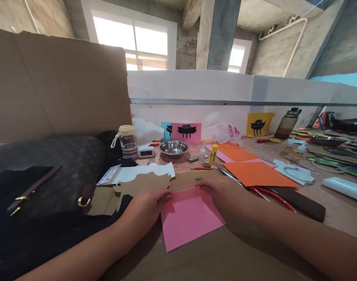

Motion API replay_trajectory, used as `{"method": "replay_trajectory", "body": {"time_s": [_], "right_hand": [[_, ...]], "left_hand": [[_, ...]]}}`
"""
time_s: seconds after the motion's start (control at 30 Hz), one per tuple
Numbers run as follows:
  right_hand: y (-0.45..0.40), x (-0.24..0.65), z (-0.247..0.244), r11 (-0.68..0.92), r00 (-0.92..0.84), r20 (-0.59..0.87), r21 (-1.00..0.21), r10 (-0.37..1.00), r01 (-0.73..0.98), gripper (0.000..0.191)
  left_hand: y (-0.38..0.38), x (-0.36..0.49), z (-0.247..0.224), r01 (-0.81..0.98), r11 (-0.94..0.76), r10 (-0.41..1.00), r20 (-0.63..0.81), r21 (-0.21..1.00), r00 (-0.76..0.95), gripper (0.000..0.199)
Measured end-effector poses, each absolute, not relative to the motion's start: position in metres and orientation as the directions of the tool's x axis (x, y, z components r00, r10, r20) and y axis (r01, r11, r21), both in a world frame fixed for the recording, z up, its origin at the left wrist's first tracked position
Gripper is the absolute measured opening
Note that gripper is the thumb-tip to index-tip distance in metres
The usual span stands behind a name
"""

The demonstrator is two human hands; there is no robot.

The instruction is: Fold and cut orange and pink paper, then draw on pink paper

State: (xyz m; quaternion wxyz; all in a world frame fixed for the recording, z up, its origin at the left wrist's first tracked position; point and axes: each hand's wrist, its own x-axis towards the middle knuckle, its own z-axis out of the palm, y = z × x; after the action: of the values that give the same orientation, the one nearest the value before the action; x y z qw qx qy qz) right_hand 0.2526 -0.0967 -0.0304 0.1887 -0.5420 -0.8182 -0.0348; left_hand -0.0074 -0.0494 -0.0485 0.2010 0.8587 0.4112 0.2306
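A pink sheet of paper [191, 222] is held tilted above the brown cardboard [196, 259] in front of me. My left hand [151, 205] pinches its far left corner between thumb and fingers. At the far right corner, my right hand [219, 193] grips the same sheet, its fingertips on the top edge. Just past the right hand lie scissors with red handles [276, 197], partly hidden by my forearm. An orange sheet [260, 174] rests beside them.
Behind the paper stand a metal bowl [174, 149], a glue stick [214, 154], a small white bottle [202, 155] and a pencil [201, 168]. A dark bag [46, 175] fills the left side. A cup [128, 142] and white digital clock [146, 152] stand near it.
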Motion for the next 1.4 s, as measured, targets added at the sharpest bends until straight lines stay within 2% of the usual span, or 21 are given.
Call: {"method": "replay_trajectory", "body": {"time_s": [0.23,0.37,0.53,0.6,0.67,0.77,0.87,0.97,1.1,1.2,1.4], "right_hand": [[-0.091,0.259,-0.022,0.304,-0.227,0.333,-0.201,0.915,0.931,0.021],[-0.093,0.258,-0.022,0.340,-0.257,0.356,-0.192,0.898,0.921,0.023],[-0.110,0.238,-0.032,0.454,-0.378,0.415,-0.096,0.827,0.886,0.017],[-0.119,0.229,-0.040,0.527,-0.434,0.454,-0.096,0.778,0.845,0.017],[-0.125,0.223,-0.046,0.584,-0.475,0.471,-0.110,0.743,0.804,0.017],[-0.127,0.222,-0.052,0.612,-0.506,0.463,-0.106,0.727,0.783,0.016],[-0.120,0.226,-0.050,0.571,-0.481,0.446,-0.086,0.754,0.816,0.015],[-0.113,0.229,-0.042,0.474,-0.412,0.363,-0.100,0.836,0.875,0.016],[-0.110,0.231,-0.025,0.335,-0.291,0.227,-0.187,0.929,0.924,0.019],[-0.107,0.236,-0.019,0.269,-0.226,0.192,-0.245,0.955,0.931,0.020],[-0.095,0.251,-0.023,0.275,-0.241,0.212,-0.150,0.947,0.950,0.023]], "left_hand": [[-0.050,-0.008,-0.043,0.599,-0.519,0.830,0.192,0.610,0.523,0.034],[-0.051,-0.008,-0.039,0.597,-0.509,0.834,0.185,0.620,0.519,0.033],[-0.063,-0.004,-0.041,0.546,-0.565,0.790,0.214,0.619,0.575,0.028],[-0.070,-0.001,-0.044,0.525,-0.625,0.750,0.260,0.578,0.608,0.025],[-0.075,0.001,-0.048,0.524,-0.700,0.698,0.308,0.485,0.647,0.022],[-0.078,0.001,-0.050,0.519,-0.757,0.646,0.338,0.396,0.685,0.020],[-0.075,0.000,-0.049,0.529,-0.717,0.684,0.317,0.454,0.657,0.024],[-0.069,-0.003,-0.045,0.546,-0.638,0.746,0.257,0.544,0.615,0.026],[-0.060,-0.006,-0.041,0.555,-0.578,0.783,0.214,0.598,0.585,0.030],[-0.053,-0.008,-0.041,0.584,-0.552,0.805,0.199,0.594,0.559,0.031],[-0.043,-0.011,-0.042,0.588,-0.522,0.821,0.179,0.617,0.542,0.033]]}}
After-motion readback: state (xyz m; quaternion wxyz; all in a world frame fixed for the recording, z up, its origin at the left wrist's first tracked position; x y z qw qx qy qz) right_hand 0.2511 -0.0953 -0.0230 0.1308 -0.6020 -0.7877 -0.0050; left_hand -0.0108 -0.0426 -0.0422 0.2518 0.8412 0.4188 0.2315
